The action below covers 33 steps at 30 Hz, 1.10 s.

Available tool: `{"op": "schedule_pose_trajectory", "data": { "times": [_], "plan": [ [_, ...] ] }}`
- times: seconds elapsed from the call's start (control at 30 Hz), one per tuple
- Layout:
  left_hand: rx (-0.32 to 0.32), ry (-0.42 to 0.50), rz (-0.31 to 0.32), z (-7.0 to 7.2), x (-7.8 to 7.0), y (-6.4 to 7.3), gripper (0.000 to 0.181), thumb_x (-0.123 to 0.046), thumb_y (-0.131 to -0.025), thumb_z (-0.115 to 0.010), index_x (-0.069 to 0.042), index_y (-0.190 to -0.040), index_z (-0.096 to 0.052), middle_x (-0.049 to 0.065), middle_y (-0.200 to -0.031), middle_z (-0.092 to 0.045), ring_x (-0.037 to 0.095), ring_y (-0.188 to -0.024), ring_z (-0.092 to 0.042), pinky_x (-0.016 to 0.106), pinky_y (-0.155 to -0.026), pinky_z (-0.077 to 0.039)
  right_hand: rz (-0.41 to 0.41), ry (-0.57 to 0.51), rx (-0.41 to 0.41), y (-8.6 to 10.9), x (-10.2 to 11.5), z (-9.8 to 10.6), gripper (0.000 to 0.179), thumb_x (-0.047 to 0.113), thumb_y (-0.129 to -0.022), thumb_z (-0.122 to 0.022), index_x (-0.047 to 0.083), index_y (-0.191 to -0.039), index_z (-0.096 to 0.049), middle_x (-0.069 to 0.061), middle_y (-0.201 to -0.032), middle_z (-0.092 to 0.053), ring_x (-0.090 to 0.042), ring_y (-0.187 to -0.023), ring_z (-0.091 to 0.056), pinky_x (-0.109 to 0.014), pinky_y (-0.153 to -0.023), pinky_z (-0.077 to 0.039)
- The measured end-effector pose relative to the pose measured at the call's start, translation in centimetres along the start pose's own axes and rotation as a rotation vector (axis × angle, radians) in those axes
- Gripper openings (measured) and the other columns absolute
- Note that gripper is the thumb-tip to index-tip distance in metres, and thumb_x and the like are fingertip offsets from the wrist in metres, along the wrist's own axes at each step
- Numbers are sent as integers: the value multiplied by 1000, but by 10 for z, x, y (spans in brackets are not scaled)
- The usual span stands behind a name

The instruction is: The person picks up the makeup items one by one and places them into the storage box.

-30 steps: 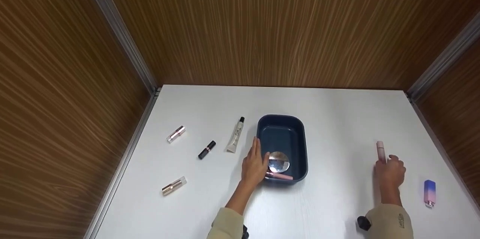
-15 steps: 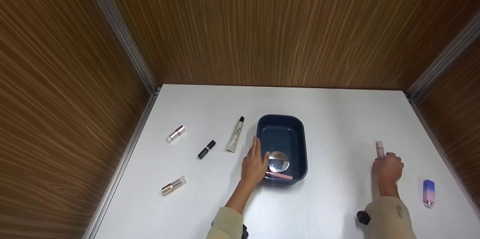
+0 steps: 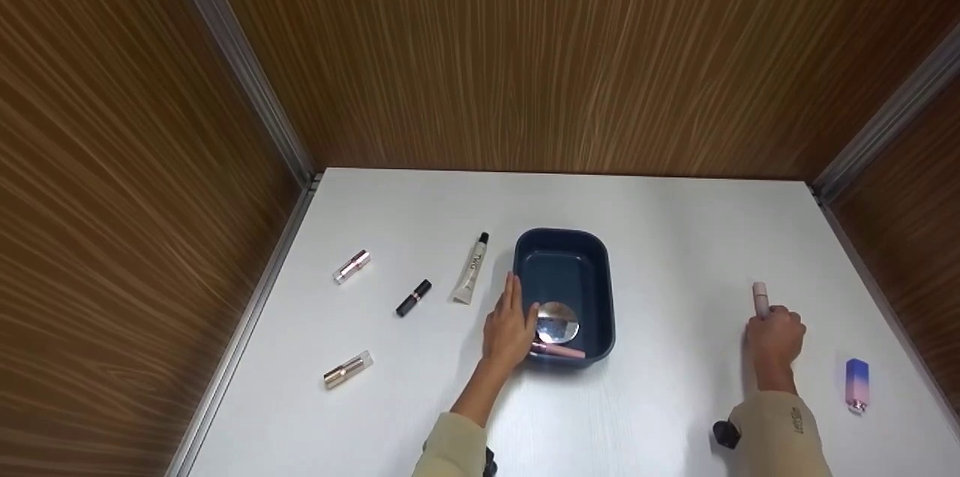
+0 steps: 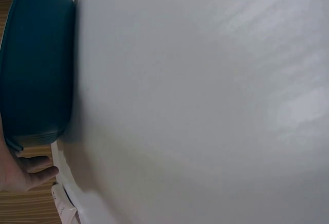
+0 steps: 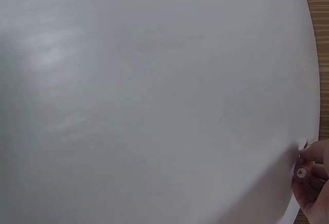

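Observation:
My left hand [image 3: 510, 331] rests at the left side of a dark blue rectangular box [image 3: 609, 289]. Its fingers stretch along the outside and the thumb reaches over the rim; in the left wrist view, the fingers [image 4: 38, 170] extend beyond the box wall [image 4: 38, 64]. Inside the box lie a round mirror-like disc [image 3: 557, 323] and a pink tube [image 3: 562, 351], partly hidden by the hand. Far to the right, my right hand [image 3: 776, 342] pinches a slim pink cosmetic tube [image 3: 760, 298]. Its round labelled end [image 5: 302, 172] shows between thumb and fingers in the right wrist view.
Left of the box lie a white squeeze tube [image 3: 471, 271], a black lipstick [image 3: 414, 299] and two gold-and-clear lipsticks [image 3: 352, 267] [image 3: 349, 370]. A blue-and-pink case [image 3: 857, 385] lies right of my right hand. Wood-grain panels [image 3: 562, 57] wall the white table.
My right hand has shifted slightly left and up at the pink cosmetic tube, its fingers drawn closer together. The left hand and the box have stayed put.

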<state>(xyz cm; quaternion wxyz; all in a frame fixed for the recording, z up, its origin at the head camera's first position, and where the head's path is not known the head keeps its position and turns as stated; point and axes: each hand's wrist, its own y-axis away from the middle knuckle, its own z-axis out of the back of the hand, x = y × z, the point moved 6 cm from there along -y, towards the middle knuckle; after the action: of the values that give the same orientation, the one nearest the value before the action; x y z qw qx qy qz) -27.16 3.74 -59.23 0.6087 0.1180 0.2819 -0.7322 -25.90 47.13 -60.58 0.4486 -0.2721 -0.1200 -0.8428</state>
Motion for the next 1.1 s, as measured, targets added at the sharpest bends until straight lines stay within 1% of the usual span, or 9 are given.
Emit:
{"op": "schedule_pose_trajectory", "data": {
  "times": [0.27, 0.33, 0.5, 0.63, 0.9, 1.1],
  "plan": [
    [41, 3, 14, -2, 0, 1, 60, -37, -97, -40, -1, -143, -26, 10, -149, -22, 24, -124, -39, 41, -88, -42, -21, 15, 20, 4, -4, -2, 35, -2, -85, -51, -24, -111, -46, -39, -98, -47, -51, -94, -45, -56, -80, -37],
    [34, 6, 10, -1, 0, 1, 60, -37, -97, -41, 0, -143, -27, 11, -149, -22, 25, -123, -40, 41, -87, -42, -15, 6, 9, 5, -4, -2, 34, -3, -84, -52, -24, -110, -47, -39, -97, -47, -52, -93, -46, -56, -79, -38],
    [-8, 7, -9, 1, 0, 2, 60, -35, -96, -44, 2, -141, -30, 12, -147, -26, 26, -120, -43, 42, -84, -44, 29, -2, -40, 6, -1, -1, 31, -5, -81, -54, -25, -105, -50, -41, -95, -49, -54, -90, -48, -57, -75, -40],
    [-4, 2, -3, 1, 1, 1, 60, -36, -97, -43, 1, -142, -29, 12, -148, -25, 25, -121, -43, 42, -84, -44, 46, 9, -57, 7, 2, -1, 32, -4, -81, -53, -25, -105, -50, -41, -94, -49, -54, -88, -48, -57, -76, -39],
    [30, 19, 12, -2, 2, 1, 61, -37, -97, -41, 0, -143, -26, 11, -149, -22, 24, -125, -39, 42, -87, -42, 9, -11, -44, 9, -2, 0, 31, -4, -82, -52, -24, -106, -50, -41, -96, -49, -54, -92, -47, -57, -79, -38],
    [29, 19, 13, -3, 3, 0, 60, -36, -97, -41, 0, -143, -26, 11, -149, -22, 25, -124, -39, 42, -87, -42, -11, -34, -37, 12, -4, 0, 32, -4, -83, -52, -24, -108, -50, -41, -100, -49, -53, -94, -47, -56, -82, -37]
  ]
}}
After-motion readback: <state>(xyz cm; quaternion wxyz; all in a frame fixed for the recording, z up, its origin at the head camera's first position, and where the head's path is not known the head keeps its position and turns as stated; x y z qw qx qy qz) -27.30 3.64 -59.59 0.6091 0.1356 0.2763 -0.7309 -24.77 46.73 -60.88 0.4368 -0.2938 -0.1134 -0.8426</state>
